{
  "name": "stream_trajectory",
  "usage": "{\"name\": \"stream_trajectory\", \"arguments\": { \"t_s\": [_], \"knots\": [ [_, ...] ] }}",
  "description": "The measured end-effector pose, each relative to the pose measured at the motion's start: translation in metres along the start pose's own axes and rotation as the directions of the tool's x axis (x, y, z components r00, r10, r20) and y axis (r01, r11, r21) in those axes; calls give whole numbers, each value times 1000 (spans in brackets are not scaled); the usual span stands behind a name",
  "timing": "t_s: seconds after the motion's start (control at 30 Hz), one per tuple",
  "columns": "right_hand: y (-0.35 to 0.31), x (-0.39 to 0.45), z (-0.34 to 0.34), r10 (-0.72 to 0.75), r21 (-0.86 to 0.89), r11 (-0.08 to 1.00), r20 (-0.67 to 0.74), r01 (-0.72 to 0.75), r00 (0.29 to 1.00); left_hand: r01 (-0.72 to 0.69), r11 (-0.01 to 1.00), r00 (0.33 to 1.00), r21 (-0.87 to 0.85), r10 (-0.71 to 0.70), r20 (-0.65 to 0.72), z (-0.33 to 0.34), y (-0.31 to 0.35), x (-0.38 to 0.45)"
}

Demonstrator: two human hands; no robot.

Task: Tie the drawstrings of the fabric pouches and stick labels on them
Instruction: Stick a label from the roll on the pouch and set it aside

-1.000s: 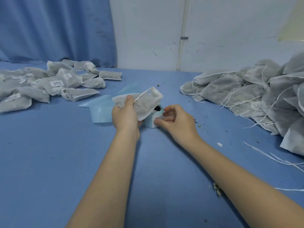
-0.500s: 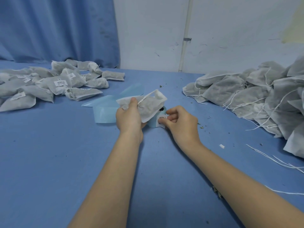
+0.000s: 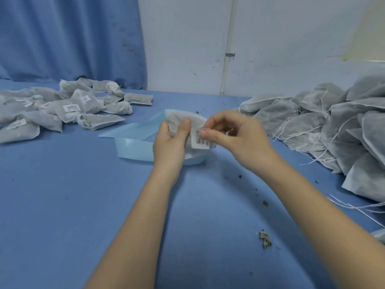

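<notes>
I'm at a small packing workshop bench: 2 heaps of pouches (image 3: 325, 122) on my blue-covered table (image 3: 62, 205), bare scuffed wall (image 3: 291, 38) behind.

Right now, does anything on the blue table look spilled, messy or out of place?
Yes. Small dark crumbs lie scattered on the blue table, and a larger clump of dried bits sits near the right forearm. It looks like filling spilled from the pouches. Loose white strings trail from the untied grey pouch pile.

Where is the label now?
In the head view, the label is at centre, pinched by the right hand against the pouch that the left hand holds.
</notes>
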State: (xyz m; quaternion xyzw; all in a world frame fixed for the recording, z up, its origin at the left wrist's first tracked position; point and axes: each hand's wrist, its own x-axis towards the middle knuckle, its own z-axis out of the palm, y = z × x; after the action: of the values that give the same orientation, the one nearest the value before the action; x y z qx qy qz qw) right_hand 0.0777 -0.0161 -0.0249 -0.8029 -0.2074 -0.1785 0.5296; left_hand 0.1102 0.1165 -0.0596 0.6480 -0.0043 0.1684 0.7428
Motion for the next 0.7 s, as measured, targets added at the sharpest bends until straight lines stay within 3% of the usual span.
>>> {"name": "stream_trajectory", "arguments": {
  "t_s": [0.3, 0.4, 0.43, 0.57, 0.7],
  "knots": [
    [3, 2, -7, -27, -204, 979, -164, -7, 986, 16, 994, 993, -110, -3, 118, 13, 4, -22],
    [4, 1, -8, -66, -354, 935, -238, -23, 969, 15, 993, 979, -120, 10, 205, 12, 5, -24],
    [6, 1, -9, -44, -349, 936, -245, -46, 969, 21, 993, 972, -116, 7, 234, 11, 4, -24],
    [8, 3, -10, 120, -48, 990, -184, -131, 976, -12, 998, 942, -56, 30, 334, 10, 4, -24],
    [17, 1, -6, 55, -57, 995, -304, -76, 951, -5, 997, 928, -77, 34, 372, 13, 5, -27]
  ]
}}
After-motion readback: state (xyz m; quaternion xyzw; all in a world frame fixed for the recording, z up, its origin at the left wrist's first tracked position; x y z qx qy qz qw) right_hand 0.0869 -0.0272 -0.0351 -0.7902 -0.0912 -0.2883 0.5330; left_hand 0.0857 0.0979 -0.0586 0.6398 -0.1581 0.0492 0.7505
